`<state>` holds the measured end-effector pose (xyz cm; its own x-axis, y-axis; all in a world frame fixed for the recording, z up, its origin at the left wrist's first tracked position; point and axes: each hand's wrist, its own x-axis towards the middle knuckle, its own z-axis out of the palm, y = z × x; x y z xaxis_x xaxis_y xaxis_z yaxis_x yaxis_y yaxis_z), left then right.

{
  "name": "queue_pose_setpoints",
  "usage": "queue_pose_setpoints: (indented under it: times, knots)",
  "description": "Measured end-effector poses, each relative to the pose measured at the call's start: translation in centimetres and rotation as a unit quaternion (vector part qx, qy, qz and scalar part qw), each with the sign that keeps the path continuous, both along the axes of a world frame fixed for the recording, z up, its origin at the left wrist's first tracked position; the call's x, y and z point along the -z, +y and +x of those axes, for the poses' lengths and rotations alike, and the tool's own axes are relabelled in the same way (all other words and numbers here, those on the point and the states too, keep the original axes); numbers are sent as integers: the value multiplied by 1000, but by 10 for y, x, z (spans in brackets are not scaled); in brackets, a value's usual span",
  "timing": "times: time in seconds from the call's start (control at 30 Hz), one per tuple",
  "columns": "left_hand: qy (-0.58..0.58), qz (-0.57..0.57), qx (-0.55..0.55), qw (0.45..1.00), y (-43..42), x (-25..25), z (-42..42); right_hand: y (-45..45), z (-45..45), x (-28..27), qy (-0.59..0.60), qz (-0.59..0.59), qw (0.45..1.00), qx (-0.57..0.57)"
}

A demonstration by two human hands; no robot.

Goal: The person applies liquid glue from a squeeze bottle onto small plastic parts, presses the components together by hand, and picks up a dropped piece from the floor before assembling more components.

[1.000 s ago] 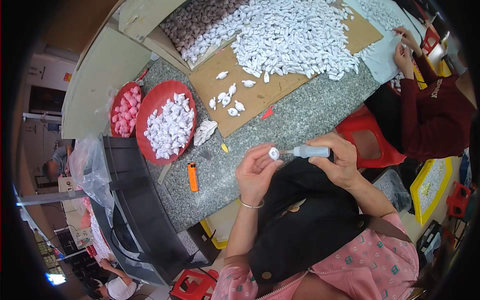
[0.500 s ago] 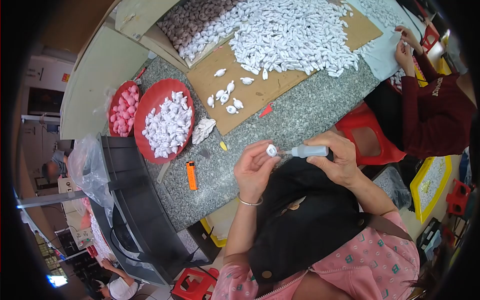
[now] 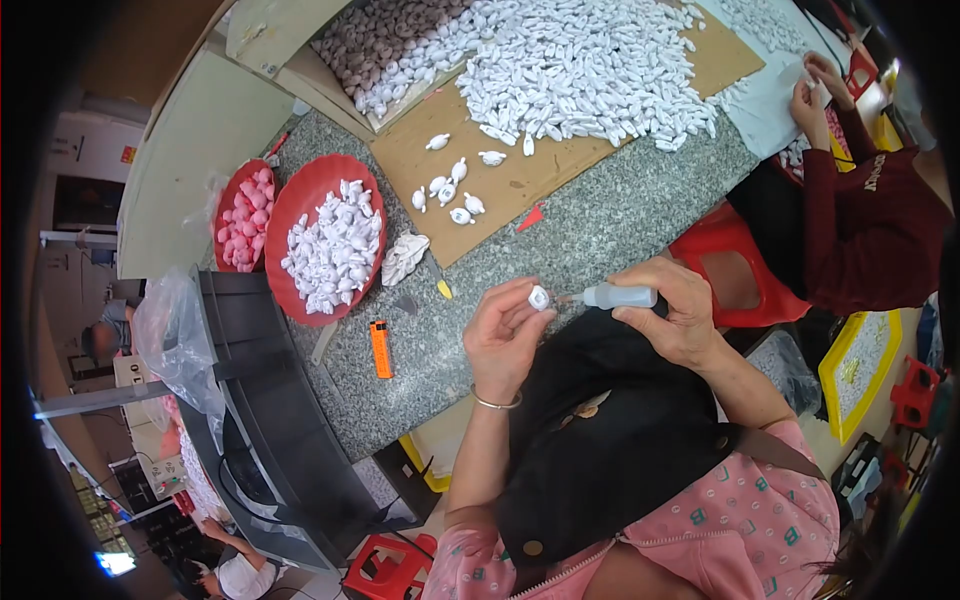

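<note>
Our left hand (image 3: 503, 338) pinches a white piece (image 3: 540, 298) by its sides, seemingly to leave its face bare; our right hand (image 3: 682, 312) grips a bottle (image 3: 627, 297) sideways, so its nozzle points at the piece, close beside it. Across the table (image 3: 430, 390), a red bowl (image 3: 305, 190) corrals finished-looking lumps (image 3: 330, 255), an orange object (image 3: 381, 350) lies handy, and loose pieces (image 3: 491, 158) sit apart from the heap (image 3: 590, 75), perhaps to avoid mixing.

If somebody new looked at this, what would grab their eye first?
Probably the big heap of white pieces on the brown board at the top. The red bowl at left and the orange object below it come next. In the centre, the left hand holds one white piece near the bottle in the right hand.
</note>
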<state>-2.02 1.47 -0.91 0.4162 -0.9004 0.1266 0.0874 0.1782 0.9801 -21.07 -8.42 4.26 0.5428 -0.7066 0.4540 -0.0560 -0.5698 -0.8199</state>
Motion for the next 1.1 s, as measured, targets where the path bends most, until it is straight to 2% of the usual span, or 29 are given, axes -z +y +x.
queue_pose_setpoints:
  times: [0.33, 0.43, 0.53, 0.57, 0.7, 0.8, 0.83, 0.93, 0.97, 1.1]
  knots:
    - [2, 11, 8, 1000, 0, 4, 1, 1, -1, 7, -12, 33, 999, 7]
    - [36, 18, 1, 999, -2, 4, 3, 0, -9, 25, -77, 190, 978, -24]
    - [84, 37, -3, 996, -1, 4, 8, -8, -4, 37, -215, 324, 920, -53]
    - [62, 42, -14, 997, 0, 5, 11, -11, -6, 39, -200, 364, 909, -40]
    - [65, 51, -51, 995, 3, -6, 21, -26, 7, 61, -142, 327, 934, -8]
    - [64, 42, -66, 995, 6, -8, 23, -37, 18, 58, 23, 177, 984, 4]
    - [67, 34, -62, 995, 6, -8, 24, -34, 24, 53, 46, 170, 984, 39]
    - [75, 25, -56, 995, 5, -8, 25, -36, 28, 52, 82, 123, 989, 25]
    - [78, 21, -55, 995, 5, -7, 26, -36, 29, 43, 61, 101, 993, 27]
    - [75, 19, -54, 996, 2, -8, 28, -60, 13, 43, 43, -19, 991, 125]
